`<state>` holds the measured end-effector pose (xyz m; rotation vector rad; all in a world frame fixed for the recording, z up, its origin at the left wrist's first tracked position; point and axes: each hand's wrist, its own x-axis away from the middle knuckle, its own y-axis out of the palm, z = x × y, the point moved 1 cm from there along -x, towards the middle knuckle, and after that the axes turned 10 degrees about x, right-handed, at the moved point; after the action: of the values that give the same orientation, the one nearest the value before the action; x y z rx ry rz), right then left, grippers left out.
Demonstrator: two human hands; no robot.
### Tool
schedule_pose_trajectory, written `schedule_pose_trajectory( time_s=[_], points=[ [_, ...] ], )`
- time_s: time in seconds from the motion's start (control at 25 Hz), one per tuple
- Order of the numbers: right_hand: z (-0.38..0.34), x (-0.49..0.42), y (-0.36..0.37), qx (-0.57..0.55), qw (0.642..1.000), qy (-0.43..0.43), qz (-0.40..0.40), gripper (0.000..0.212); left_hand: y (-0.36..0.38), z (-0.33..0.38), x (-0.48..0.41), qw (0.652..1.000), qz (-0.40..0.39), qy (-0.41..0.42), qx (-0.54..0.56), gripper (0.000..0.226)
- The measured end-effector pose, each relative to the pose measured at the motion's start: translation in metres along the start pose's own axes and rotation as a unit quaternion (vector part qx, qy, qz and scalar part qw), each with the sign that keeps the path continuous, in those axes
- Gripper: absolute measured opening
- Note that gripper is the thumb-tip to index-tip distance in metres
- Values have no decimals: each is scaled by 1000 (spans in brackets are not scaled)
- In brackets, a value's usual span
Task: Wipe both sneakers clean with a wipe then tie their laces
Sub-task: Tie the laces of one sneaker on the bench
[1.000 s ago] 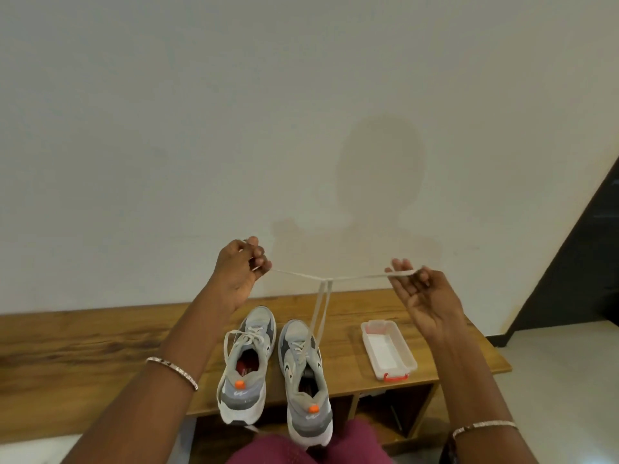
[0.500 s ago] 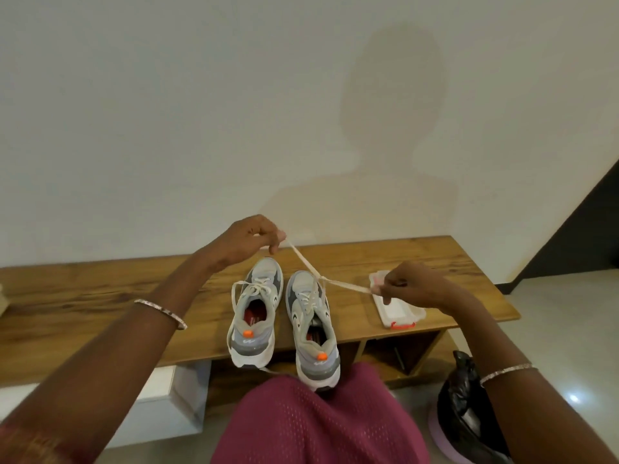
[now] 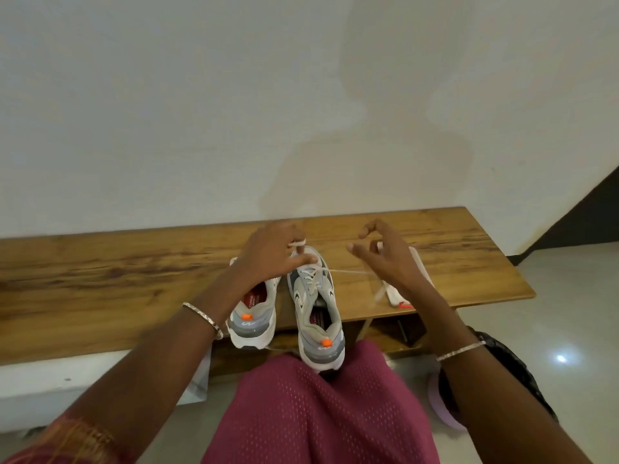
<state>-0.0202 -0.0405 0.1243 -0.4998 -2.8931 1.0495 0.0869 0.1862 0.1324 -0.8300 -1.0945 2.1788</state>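
Pinching lace point(image 3: 348, 271) over sneaker point(image 3: 315, 306), left hand point(image 3: 268, 259), right hand point(image 3: 385, 259) just beside

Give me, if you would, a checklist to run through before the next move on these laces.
1. Left hand pinches a lace end above the right sneaker: ok.
2. Right hand holds the other strand: cannot tell, fingers spread.
3. Right sneaker rests on the bench: ok, heel overhangs the edge.
4. Bow finished on it: not ok.
5. Left sneaker tied: cannot tell, arm covers it.
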Motion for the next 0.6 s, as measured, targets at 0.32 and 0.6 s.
schedule_pose_trajectory(
  time_s=[0.32, 0.6],
  points=[
    [89, 35, 21, 371, 923, -8, -104, 35, 24, -73, 62, 991, -13, -53, -118, 28],
    [94, 49, 42, 317, 947, 26, -41, 34, 28, -64, 71, 992, 38, -110, -53, 32]
  ],
)
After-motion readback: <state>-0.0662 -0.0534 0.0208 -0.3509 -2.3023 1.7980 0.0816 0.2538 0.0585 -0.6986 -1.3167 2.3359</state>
